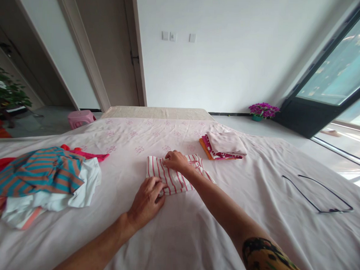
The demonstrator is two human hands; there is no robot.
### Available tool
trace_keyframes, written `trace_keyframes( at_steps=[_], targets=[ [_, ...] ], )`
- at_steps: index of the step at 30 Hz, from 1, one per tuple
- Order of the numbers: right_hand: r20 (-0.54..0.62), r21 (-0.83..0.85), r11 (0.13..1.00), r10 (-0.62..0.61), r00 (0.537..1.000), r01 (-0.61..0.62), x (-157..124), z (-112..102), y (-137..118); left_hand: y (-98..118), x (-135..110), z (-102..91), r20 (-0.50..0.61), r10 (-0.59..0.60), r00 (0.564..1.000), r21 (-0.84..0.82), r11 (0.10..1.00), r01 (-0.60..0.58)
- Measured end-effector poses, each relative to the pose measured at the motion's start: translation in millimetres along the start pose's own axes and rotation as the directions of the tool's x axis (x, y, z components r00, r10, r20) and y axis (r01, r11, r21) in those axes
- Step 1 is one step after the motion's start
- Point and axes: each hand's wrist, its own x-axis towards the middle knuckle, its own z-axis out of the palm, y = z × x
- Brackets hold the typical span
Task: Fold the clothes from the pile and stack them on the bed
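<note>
- The left hand (148, 197) comes in from the lower left, back upward, its fingers bent over the near left corner of the striped cloth (175, 182).
- The right hand (176, 161) reaches farther forward, its forearm slanting across from the lower right, wrist low and fingers curled down on the cloth's far part.
- The hands are apart from each other, both touching the cloth; whether either one pinches the fabric, I cannot tell.
- The left thumb is partly tucked at the cloth's near edge, and the right fingertips are hard to make out.
- The right forearm covers some of the cloth's right side; the patterned sleeve (270, 258) is cut off at the bottom.
- The cloth is white with thin red stripes, folded into a rough rectangle whose right end is looser and slanted. It lies on the pale pink sheet (176, 237), in front of the person.
- Beyond it to the right sits a folded stack (227, 143), pink above magenta and orange.
- Well to the left is a loose heap of clothes (45, 173), its outer side cut off by the picture's edge.
- Far right lie dark-framed glasses (335, 211), temples spread; the lenses are hard to see.
</note>
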Motion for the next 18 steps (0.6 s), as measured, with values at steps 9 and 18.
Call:
trace_keyframes(
  at_steps=[9, 18],
  targets=[
    [-0.064, 0.161, 0.985, 0.074, 0.995, -0.063, -0.9, 10.9, 4.3, 2.8, 1.1, -1.8, 0.036, 0.017, 0.999, -0.050, 0.999, -0.015],
    [-0.053, 0.176, 0.983, -0.045, 0.998, 0.054, 1.4, 7.1, 5.1, 3.1, 2.0, -5.4, 0.036, 0.033, 0.999, -0.141, 0.990, -0.028]
  ],
)
